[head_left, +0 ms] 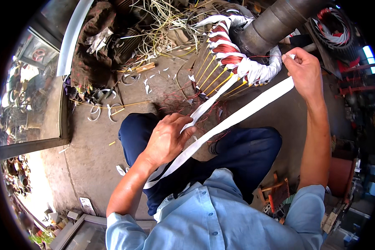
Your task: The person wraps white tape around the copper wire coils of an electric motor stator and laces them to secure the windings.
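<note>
The right hand's (307,77) fingers are pinching the white tape (246,109); the left hand's (167,139) thumb and forefinger are bracketing a narrower run (214,100), their firmness being unclear. The coil ring (262,71) is lying just left of the right hand, the nearer one, along the stator's (208,81) upper edge. The tape's long axis is slanting from the right hand down toward the lap. The ring is showing red wire between white wraps.
</note>
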### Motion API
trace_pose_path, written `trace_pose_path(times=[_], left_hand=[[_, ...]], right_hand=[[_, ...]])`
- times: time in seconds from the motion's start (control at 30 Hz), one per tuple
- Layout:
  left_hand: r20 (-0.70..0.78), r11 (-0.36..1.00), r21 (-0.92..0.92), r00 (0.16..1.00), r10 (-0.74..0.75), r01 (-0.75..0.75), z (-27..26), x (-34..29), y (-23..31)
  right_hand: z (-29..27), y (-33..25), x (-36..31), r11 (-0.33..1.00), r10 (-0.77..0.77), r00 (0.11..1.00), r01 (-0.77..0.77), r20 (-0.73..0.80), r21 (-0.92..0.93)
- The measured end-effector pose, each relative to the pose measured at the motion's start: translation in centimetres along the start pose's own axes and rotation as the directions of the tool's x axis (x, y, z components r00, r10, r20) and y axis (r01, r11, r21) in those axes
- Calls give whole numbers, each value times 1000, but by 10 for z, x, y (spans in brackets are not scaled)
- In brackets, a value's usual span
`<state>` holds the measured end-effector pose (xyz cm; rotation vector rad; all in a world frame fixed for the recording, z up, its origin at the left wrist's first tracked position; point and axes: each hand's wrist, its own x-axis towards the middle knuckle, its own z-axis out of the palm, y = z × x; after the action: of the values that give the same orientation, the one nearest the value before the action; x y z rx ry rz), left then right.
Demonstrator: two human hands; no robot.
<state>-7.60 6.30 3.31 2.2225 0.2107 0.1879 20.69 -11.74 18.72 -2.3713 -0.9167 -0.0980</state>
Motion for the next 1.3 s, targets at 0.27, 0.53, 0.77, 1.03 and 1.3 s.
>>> trace_pose_path(times=[0.27, 0.53, 0.77, 1.03, 1.3], left_hand=[[77, 995, 39, 993, 92, -95, -15, 57, -23], [156, 983, 49, 973, 168, -178, 2, 82, -52], [165, 982, -11, 968, 188, -189, -9, 85, -54], [214, 980, -60, 957, 196, -188, -16, 90, -53], [178, 981, -66, 966, 189, -180, -15, 92, -51]], right_hand=[[6, 3, 12, 990, 45, 999, -48, -25, -130], [-3, 17, 20, 970, 211, 972, -221, 107, 99], [-16, 37, 17, 941, 225, 963, -254, 146, 226], [-14, 52, 21, 950, 114, 978, -158, 172, 270], [22, 41, 11, 988, 123, 992, -124, 26, 87]])
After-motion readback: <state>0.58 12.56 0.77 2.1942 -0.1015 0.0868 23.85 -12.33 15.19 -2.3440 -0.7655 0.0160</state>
